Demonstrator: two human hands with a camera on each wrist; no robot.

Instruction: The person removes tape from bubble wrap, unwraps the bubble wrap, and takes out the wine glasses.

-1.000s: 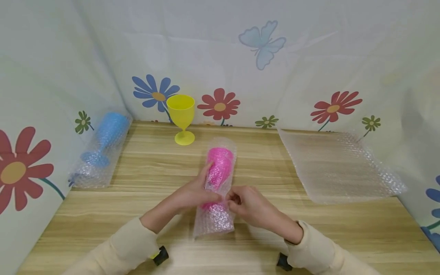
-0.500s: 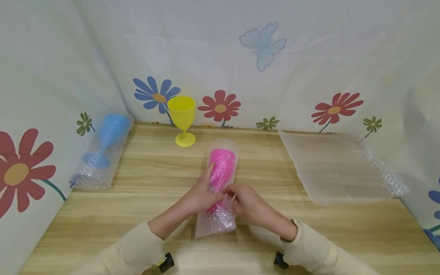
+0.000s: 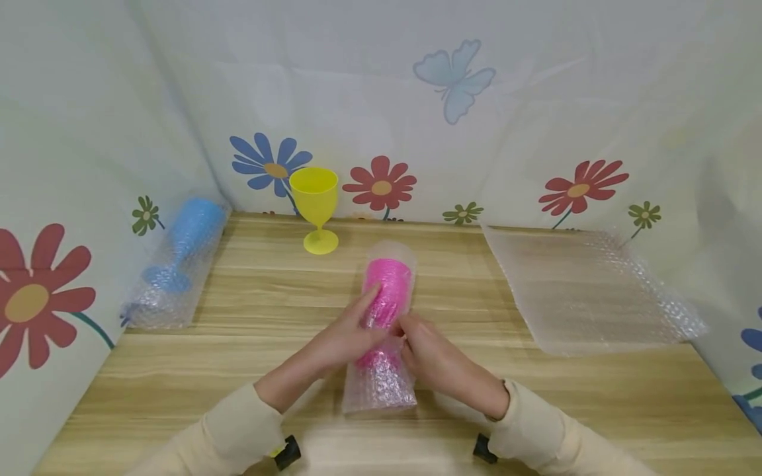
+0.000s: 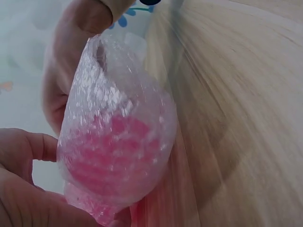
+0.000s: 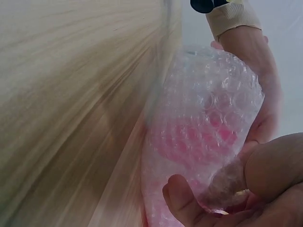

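A pink goblet [image 3: 393, 274], rolled in bubble wrap [image 3: 381, 395], lies on the table in front of me with its cup end away from me. My left hand [image 3: 345, 340] grips the bundle from the left, its thumb across the stem area. From the right, my right hand [image 3: 440, 360] has curled fingers at the wrap around the stem and pinches its edge. In the right wrist view, the thumb and fingers meet at the wrinkled wrap [image 5: 199, 99]. Whether a strip of tape is between them cannot be made out. The goblet's base [image 4: 118, 151] shows pink through the wrap.
A yellow goblet [image 3: 315, 205] stands unwrapped at the back. At the left edge lies a blue goblet [image 3: 196, 228] in bubble wrap. A flat bubble wrap sheet [image 3: 583, 291] covers the right side of the wooden table [image 3: 286, 277]. Flower-printed cloth encloses the back and sides.
The wrapped pink goblet has shifted slightly right and turned a little. My left hand has moved slightly right with it; my right fingers have moved up to the stem and closed together.
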